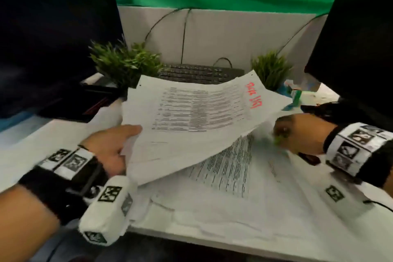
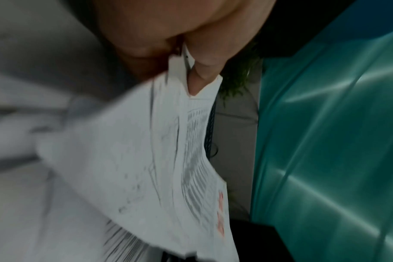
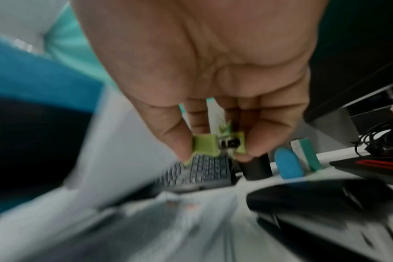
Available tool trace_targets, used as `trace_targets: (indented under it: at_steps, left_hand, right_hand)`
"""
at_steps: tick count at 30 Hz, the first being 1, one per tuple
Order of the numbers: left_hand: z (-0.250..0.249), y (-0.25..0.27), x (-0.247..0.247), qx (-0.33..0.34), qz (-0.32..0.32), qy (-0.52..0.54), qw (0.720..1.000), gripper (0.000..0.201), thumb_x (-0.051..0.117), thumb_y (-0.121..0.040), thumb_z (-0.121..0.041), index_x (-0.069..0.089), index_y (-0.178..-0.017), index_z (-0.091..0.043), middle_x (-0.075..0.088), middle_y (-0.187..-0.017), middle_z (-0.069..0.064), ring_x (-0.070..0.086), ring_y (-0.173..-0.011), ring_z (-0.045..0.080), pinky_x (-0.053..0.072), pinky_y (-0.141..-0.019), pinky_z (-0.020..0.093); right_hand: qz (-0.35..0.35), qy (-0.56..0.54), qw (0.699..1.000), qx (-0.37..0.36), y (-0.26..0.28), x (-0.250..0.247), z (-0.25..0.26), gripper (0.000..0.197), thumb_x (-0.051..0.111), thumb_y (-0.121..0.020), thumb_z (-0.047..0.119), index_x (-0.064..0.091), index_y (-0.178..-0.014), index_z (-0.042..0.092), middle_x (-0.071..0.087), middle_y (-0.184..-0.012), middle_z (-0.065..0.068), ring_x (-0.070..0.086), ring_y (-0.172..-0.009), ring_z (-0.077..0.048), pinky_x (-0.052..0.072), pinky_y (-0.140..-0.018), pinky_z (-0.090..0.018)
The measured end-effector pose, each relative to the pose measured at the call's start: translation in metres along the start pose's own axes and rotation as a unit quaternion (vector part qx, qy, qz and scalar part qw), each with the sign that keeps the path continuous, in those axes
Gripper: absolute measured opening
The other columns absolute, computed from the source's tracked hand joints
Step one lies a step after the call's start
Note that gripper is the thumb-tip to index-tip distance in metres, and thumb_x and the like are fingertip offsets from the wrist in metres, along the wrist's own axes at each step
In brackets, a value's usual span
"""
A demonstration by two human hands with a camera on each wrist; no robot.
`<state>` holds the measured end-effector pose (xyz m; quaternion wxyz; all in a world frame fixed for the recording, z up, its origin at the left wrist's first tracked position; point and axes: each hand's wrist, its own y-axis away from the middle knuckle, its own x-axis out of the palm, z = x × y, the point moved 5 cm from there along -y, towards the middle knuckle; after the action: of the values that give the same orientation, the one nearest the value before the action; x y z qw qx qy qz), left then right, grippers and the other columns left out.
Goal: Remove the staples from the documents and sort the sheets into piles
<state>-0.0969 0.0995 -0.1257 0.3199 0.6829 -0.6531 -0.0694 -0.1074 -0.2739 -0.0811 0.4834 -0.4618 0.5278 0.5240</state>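
Note:
My left hand point(image 1: 112, 149) pinches the left edge of a printed sheet point(image 1: 191, 112) with red handwriting near its right edge, lifted above the desk. In the left wrist view the thumb and fingers point(image 2: 202, 74) clamp that sheet point(image 2: 146, 168). My right hand point(image 1: 297, 134) sits at the sheet's right side and holds a small green staple remover point(image 1: 278, 138). The right wrist view shows the staple remover point(image 3: 215, 145) gripped between thumb and fingers. More printed sheets point(image 1: 225, 168) lie spread on the desk beneath.
A black keyboard point(image 1: 200, 73) lies behind the papers between two small green plants point(image 1: 125, 64) point(image 1: 271, 69). Dark monitors point(image 1: 53, 34) point(image 1: 357, 38) stand left and right. A blue and teal item point(image 1: 294, 97) and cables sit at the right.

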Motion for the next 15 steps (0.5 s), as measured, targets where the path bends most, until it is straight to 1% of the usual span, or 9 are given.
trace_targets:
  at_steps: [2,4,5,6,7,9,11,13,15]
  left_hand:
    - [0.022,0.002,0.011,0.004,0.027,0.004,1.000,0.029,0.057,-0.100,-0.010,0.066,-0.127,-0.006,0.074,-0.117,0.021,0.067,-0.114,0.038,0.051,-0.101,0.054]
    - [0.037,0.005,0.019,0.008,0.030,-0.016,0.999,0.028,0.057,-0.098,-0.005,0.066,-0.124,-0.005,0.075,-0.115,0.018,0.069,-0.112,0.037,0.055,-0.099,0.052]
    - [0.041,0.004,0.023,0.005,0.029,-0.025,0.999,0.026,0.056,-0.099,-0.005,0.066,-0.123,-0.006,0.075,-0.115,0.017,0.071,-0.110,0.035,0.057,-0.096,0.051]
    - [0.043,0.006,0.027,-0.002,0.029,-0.038,0.999,0.025,0.055,-0.099,-0.005,0.066,-0.122,-0.007,0.076,-0.115,0.016,0.072,-0.105,0.033,0.059,-0.093,0.048]
    - [0.045,0.007,0.031,-0.010,0.029,-0.061,0.998,0.024,0.055,-0.099,-0.006,0.066,-0.121,-0.008,0.076,-0.114,0.015,0.074,-0.099,0.030,0.061,-0.089,0.046]
    - [0.048,0.013,0.039,-0.017,0.039,-0.074,0.996,0.021,0.056,-0.099,-0.006,0.067,-0.118,-0.007,0.077,-0.112,0.015,0.074,-0.088,0.026,0.063,-0.078,0.042]
    - [0.048,0.009,0.042,-0.011,0.037,-0.096,0.995,0.016,0.057,-0.100,-0.006,0.067,-0.111,-0.005,0.076,-0.111,0.017,0.073,-0.083,0.025,0.063,-0.076,0.040]
    - [0.046,0.012,0.045,0.010,0.037,-0.106,0.994,0.013,0.059,-0.099,-0.005,0.067,-0.109,-0.002,0.077,-0.107,0.018,0.074,-0.082,0.026,0.063,-0.075,0.040]
    - [0.044,0.013,0.048,0.038,0.042,-0.110,0.992,0.016,0.062,-0.097,-0.003,0.068,-0.112,0.000,0.077,-0.104,0.020,0.076,-0.083,0.029,0.065,-0.073,0.042]
  right_hand:
    - [-0.088,-0.145,0.984,0.059,0.001,-0.031,-0.028,0.008,0.075,-0.084,0.032,0.068,-0.088,0.033,0.068,-0.096,-0.004,0.061,-0.086,-0.025,0.052,-0.078,-0.032]
    - [-0.134,-0.374,0.914,0.087,0.011,-0.048,-0.036,0.012,0.080,-0.082,0.021,0.072,-0.079,0.029,0.069,-0.094,-0.016,0.065,-0.079,-0.027,0.060,-0.070,-0.040]
    - [-0.134,-0.464,0.872,0.083,0.015,-0.049,-0.030,0.012,0.080,-0.079,0.017,0.073,-0.078,0.027,0.070,-0.095,-0.018,0.065,-0.075,-0.025,0.060,-0.064,-0.036]
    - [-0.123,-0.516,0.846,0.064,0.016,-0.049,-0.021,0.011,0.081,-0.076,0.018,0.075,-0.080,0.025,0.072,-0.093,-0.015,0.065,-0.071,-0.021,0.058,-0.060,-0.030]
    - [-0.100,-0.536,0.837,0.038,0.017,-0.047,-0.006,0.011,0.080,-0.074,0.019,0.076,-0.083,0.023,0.074,-0.087,-0.010,0.064,-0.067,-0.016,0.055,-0.059,-0.026]
    - [-0.052,-0.544,0.837,-0.016,0.023,-0.039,0.033,0.019,0.076,-0.080,0.010,0.074,-0.098,0.015,0.070,-0.080,-0.005,0.057,-0.066,-0.013,0.044,-0.063,-0.026]
    - [-0.033,-0.517,0.853,-0.067,0.025,-0.031,0.070,0.035,0.078,-0.078,0.006,0.069,-0.110,0.018,0.064,-0.084,-0.008,0.053,-0.071,-0.018,0.042,-0.061,-0.029]
    - [-0.042,-0.413,0.903,-0.107,0.025,-0.023,0.101,0.047,0.087,-0.069,0.018,0.068,-0.110,0.024,0.066,-0.090,0.001,0.061,-0.077,-0.017,0.051,-0.066,-0.032]
    - [-0.066,-0.281,0.949,-0.129,0.025,-0.016,0.123,0.046,0.089,-0.063,0.033,0.071,-0.105,0.026,0.070,-0.095,0.008,0.066,-0.087,-0.014,0.056,-0.082,-0.034]
